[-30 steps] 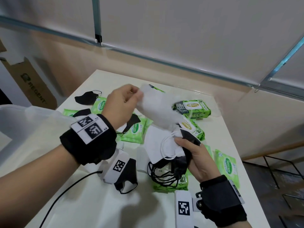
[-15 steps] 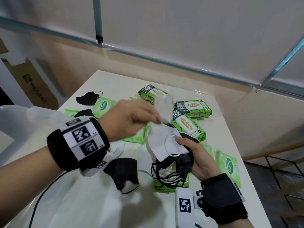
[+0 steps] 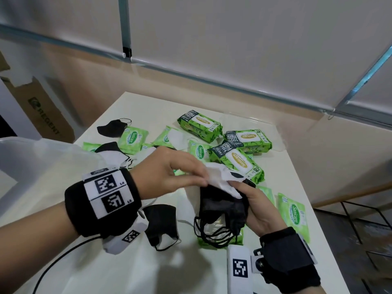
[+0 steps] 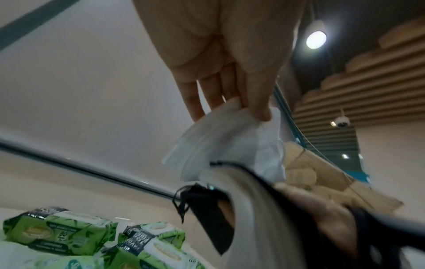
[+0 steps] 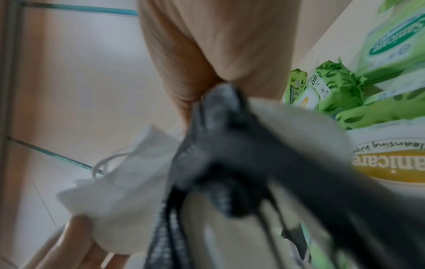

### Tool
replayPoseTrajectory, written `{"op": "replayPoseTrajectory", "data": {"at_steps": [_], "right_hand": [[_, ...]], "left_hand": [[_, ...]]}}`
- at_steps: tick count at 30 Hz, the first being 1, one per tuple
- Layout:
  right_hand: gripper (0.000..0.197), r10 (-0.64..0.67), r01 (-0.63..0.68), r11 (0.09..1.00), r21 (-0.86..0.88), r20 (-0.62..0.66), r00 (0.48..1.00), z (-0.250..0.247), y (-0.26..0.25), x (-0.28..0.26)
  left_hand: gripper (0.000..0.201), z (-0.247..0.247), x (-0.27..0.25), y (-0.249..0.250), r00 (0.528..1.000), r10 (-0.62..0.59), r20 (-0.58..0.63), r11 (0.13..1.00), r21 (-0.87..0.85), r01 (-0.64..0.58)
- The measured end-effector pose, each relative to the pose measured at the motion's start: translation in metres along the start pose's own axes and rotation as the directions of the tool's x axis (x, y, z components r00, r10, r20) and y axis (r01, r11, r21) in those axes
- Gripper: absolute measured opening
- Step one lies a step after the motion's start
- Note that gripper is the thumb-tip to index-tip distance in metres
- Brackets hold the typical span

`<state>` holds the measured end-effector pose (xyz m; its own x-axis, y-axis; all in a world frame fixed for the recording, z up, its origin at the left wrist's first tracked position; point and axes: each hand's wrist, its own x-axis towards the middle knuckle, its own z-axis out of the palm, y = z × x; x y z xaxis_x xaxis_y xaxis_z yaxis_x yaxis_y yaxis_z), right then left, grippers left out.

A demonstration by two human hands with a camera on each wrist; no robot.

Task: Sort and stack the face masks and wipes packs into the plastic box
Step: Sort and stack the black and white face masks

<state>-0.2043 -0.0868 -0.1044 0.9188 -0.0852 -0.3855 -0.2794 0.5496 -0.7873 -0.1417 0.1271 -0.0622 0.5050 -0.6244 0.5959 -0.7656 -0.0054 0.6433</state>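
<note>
My left hand (image 3: 202,179) pinches a white face mask (image 3: 220,180) between thumb and fingers, laying it against the bundle in my right hand (image 3: 239,188). That hand grips a stack of black masks (image 3: 222,206) with white ones on top, ear loops dangling below. In the left wrist view the left hand (image 4: 253,112) pinches the white mask (image 4: 225,132) above the black masks (image 4: 207,214). In the right wrist view the dark bundle (image 5: 230,145) hangs from the right hand beside the white mask (image 5: 128,182). The translucent plastic box (image 3: 31,166) stands at the left.
Large green wipes packs (image 3: 237,164) (image 3: 199,126) (image 3: 248,139) and small ones (image 3: 132,140) (image 3: 291,213) lie scattered on the white table (image 3: 148,272). Loose black masks (image 3: 161,223) (image 3: 110,129) and a white one (image 3: 178,139) lie among them. A cardboard box (image 3: 42,115) stands at the far left.
My left hand came down from a raised position with the white mask and brought it onto the bundle in my right hand. The right hand stayed about where it was.
</note>
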Motion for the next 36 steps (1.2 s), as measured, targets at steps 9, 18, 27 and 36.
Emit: {"op": "replayPoseTrajectory", "data": {"at_steps": [9,18,27,36], "right_hand": [[0.033,-0.147,0.133,0.985,-0.112,-0.122,0.982,-0.013,0.000,-0.004],[0.052,-0.297,0.274,0.898,-0.345,-0.017,0.955,-0.018,-0.001,-0.013],[0.035,-0.359,0.452,0.756,-0.473,0.276,0.891,-0.007,-0.013,-0.028],[0.029,-0.380,0.496,0.708,-0.503,0.320,0.868,0.005,-0.012,-0.031]], "left_hand": [[0.037,-0.060,0.034,0.004,0.902,-0.427,0.058,0.877,0.272,0.397],[0.031,-0.051,0.025,-0.004,0.944,-0.329,0.013,0.832,0.477,0.283],[0.039,-0.049,0.016,-0.005,0.903,-0.427,-0.041,0.887,0.176,0.427],[0.010,-0.041,0.006,-0.001,0.808,-0.589,0.007,0.806,0.074,0.587]]}}
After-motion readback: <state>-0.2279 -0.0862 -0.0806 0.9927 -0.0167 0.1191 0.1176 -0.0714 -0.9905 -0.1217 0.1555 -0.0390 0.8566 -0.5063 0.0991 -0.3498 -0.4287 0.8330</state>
